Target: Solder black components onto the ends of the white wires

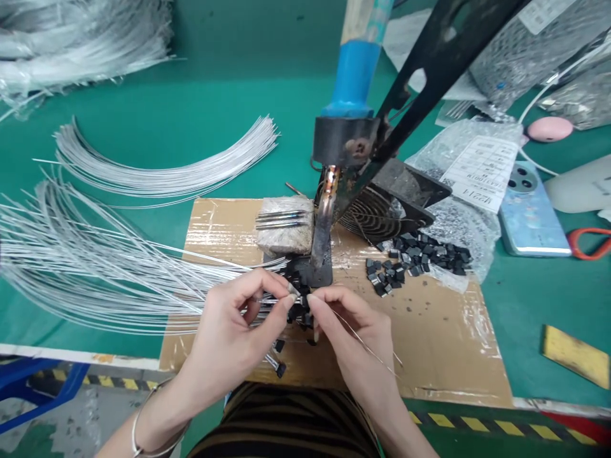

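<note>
Left hand (233,331) pinches white wire (270,301), axis left-right; right hand (360,321), just right of its end, grasps thin wire (365,345).

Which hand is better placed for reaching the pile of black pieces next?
Probably the right hand: it is nearer that black pile, while the left hand is nearer the white wires.

Over on the right, a pale blue phone (537,219) lies lens side up on the green tabletop (529,305); beyond it sits a pink, egg-shaped object (550,129); a whitish container (580,184) leans in from the edge; an orange loop (574,247) rests just beside the phone; nearer, a yellow block (576,356); lower left, a blue frame (21,369).
</note>
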`<control>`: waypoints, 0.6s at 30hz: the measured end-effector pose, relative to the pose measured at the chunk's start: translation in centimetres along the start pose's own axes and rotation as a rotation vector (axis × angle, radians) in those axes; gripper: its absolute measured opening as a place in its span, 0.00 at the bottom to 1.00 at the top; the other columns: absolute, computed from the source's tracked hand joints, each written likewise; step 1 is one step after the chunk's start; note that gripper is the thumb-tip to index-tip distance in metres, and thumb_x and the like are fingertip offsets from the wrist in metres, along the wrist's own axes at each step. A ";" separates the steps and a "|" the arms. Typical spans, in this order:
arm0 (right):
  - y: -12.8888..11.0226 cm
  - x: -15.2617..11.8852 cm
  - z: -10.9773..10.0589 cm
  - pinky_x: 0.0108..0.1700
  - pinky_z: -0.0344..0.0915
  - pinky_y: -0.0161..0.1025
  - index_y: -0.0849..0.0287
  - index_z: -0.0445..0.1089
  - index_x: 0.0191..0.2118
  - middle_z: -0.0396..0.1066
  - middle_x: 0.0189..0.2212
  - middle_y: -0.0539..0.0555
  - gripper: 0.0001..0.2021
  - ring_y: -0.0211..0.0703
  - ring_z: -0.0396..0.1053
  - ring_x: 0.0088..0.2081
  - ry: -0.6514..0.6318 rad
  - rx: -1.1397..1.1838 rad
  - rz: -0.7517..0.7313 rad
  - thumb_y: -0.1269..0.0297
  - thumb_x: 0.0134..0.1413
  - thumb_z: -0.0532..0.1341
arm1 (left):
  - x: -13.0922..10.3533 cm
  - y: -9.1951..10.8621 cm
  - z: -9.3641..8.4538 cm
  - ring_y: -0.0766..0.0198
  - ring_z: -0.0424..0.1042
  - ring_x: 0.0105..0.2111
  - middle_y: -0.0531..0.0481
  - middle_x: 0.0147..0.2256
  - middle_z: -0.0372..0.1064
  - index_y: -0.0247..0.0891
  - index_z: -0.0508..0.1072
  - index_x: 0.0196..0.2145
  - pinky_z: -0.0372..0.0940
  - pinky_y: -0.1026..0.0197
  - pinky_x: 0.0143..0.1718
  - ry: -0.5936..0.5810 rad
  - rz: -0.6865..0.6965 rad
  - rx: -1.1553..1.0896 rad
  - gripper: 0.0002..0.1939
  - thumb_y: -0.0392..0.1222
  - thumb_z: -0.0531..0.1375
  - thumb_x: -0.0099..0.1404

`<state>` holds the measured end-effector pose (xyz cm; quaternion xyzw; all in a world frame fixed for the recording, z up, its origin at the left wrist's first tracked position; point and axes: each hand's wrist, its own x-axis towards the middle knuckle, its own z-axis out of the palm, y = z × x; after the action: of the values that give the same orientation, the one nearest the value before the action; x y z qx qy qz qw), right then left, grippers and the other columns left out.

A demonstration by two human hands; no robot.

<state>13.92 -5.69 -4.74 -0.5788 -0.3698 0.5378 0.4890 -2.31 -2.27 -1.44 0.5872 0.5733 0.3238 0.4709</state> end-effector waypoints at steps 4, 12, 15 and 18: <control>0.4 0.0 -0.1 0.23 0.65 0.29 0.57 0.80 0.32 0.70 0.23 0.46 0.12 0.34 0.66 0.21 0.018 -0.006 0.004 0.55 0.64 0.70 | 0.4 0.0 -0.1 0.70 0.61 0.21 0.53 0.33 0.79 0.39 0.78 0.30 0.58 0.65 0.22 0.024 0.040 0.102 0.06 0.33 0.66 0.66; 2.2 -0.2 -4.0 0.25 0.72 0.34 0.56 0.85 0.41 0.78 0.32 0.54 0.17 0.38 0.73 0.25 0.188 -0.085 -0.093 0.51 0.71 0.64 | 1.1 -1.8 -0.8 0.58 0.78 0.42 0.48 0.38 0.78 0.41 0.80 0.35 0.71 0.58 0.46 0.191 0.195 0.280 0.04 0.34 0.68 0.66; 3.4 -0.2 -6.0 0.25 0.72 0.38 0.59 0.85 0.41 0.80 0.35 0.59 0.19 0.42 0.74 0.26 0.259 -0.045 -0.119 0.48 0.70 0.64 | 2.0 -2.1 -2.2 0.57 0.78 0.43 0.48 0.39 0.77 0.41 0.79 0.33 0.71 0.56 0.49 0.239 0.253 0.376 0.04 0.36 0.67 0.68; 3.8 -0.4 -6.9 0.27 0.71 0.39 0.60 0.84 0.41 0.80 0.36 0.59 0.20 0.42 0.74 0.28 0.332 0.041 -0.114 0.47 0.70 0.63 | 4.7 -2.6 -4.6 0.55 0.78 0.43 0.47 0.38 0.76 0.40 0.77 0.33 0.72 0.53 0.50 0.310 0.267 0.610 0.06 0.39 0.64 0.70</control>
<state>20.31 -8.17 -8.66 -0.6277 -0.3052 0.4135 0.5846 -6.89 2.94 -2.96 0.7142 0.6264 0.2814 0.1352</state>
